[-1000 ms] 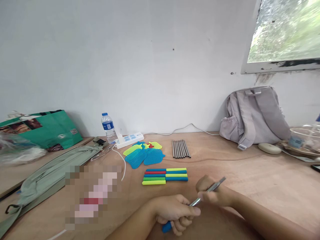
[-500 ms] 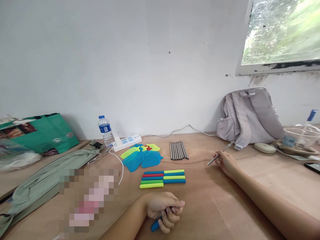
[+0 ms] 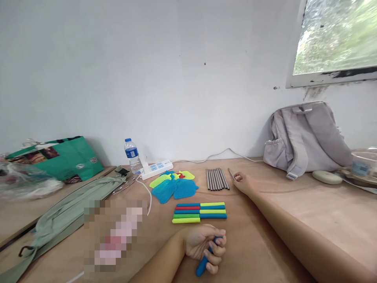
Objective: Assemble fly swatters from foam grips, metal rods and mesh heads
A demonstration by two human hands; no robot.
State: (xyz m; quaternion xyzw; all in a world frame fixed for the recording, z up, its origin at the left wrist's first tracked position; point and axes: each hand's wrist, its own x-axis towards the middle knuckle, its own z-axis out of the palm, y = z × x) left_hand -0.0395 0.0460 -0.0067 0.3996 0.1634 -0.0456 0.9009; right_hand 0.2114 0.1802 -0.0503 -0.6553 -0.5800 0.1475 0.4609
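My left hand [image 3: 200,241] lies near the front of the table, palm up, with its fingers wrapped round a blue handle tube [image 3: 202,266]. Over to the right, my right hand [image 3: 243,183] pinches a thin metal tube [image 3: 231,173] just beside a row of several like metal tubes [image 3: 217,179]. Between the two hands and a little left, coloured handle tubes [image 3: 188,216] in blue, red, green and yellow lie in stacked rows. Behind these, blue and yellow mesh fly swatter heads [image 3: 185,189] overlap in a pile, with a small red piece among them.
A white power strip [image 3: 156,169] and a water bottle [image 3: 132,156] stand behind the mesh pile. At left lie a grey-green strapped bag [image 3: 73,206] and a green bag [image 3: 76,157]. A grey backpack [image 3: 306,137] leans on the wall at right, near a plastic cup [image 3: 363,163].
My right hand has moved left with the metal tube, up to the end of the row. My left hand has turned slightly, showing more of the blue handle tube. The view has shifted a little left.
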